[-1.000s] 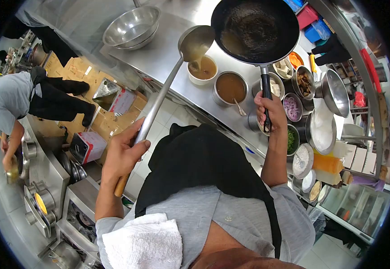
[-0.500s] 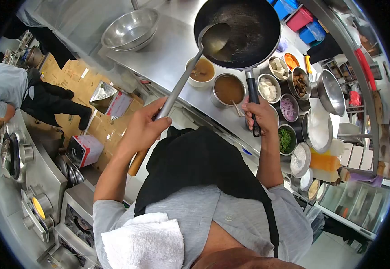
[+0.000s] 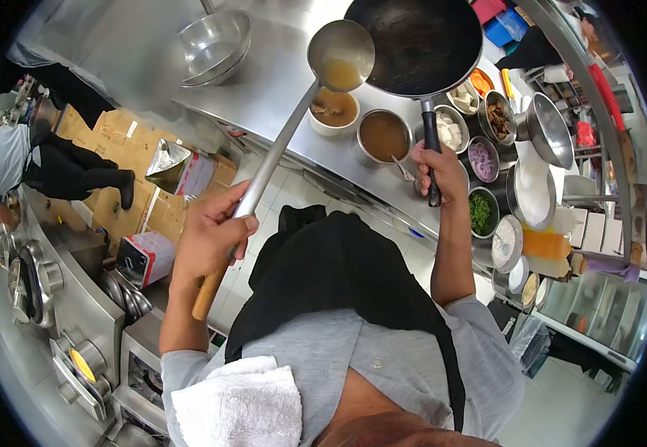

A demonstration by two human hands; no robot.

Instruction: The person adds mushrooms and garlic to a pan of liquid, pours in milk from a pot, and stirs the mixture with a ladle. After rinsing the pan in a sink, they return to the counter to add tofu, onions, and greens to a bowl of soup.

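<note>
My left hand (image 3: 215,235) is closed round the long metal handle of a ladle (image 3: 342,52), whose wooden end points down toward my forearm. A little brown liquid lies in its bowl, which hangs over the counter at the left rim of a black wok (image 3: 428,48). With my right hand (image 3: 441,175) I grip the wok's black handle. Below the ladle stands a white bowl of brown soup (image 3: 334,112). Beside it is a metal pot of brown liquid (image 3: 384,138) with a spoon in it.
Tofu (image 3: 446,132), sliced mushrooms (image 3: 496,119), chopped onion (image 3: 482,159) and green herbs (image 3: 480,212) fill containers at the right. Metal bowls (image 3: 215,48) rest on the steel counter (image 3: 282,45) at the left. Another person (image 3: 48,160) bends over a counter at far left.
The ladle has moved left, out from over the wok to its rim, above the soup bowl. My left hand has shifted left and down; the wok sits slightly higher and further right.
</note>
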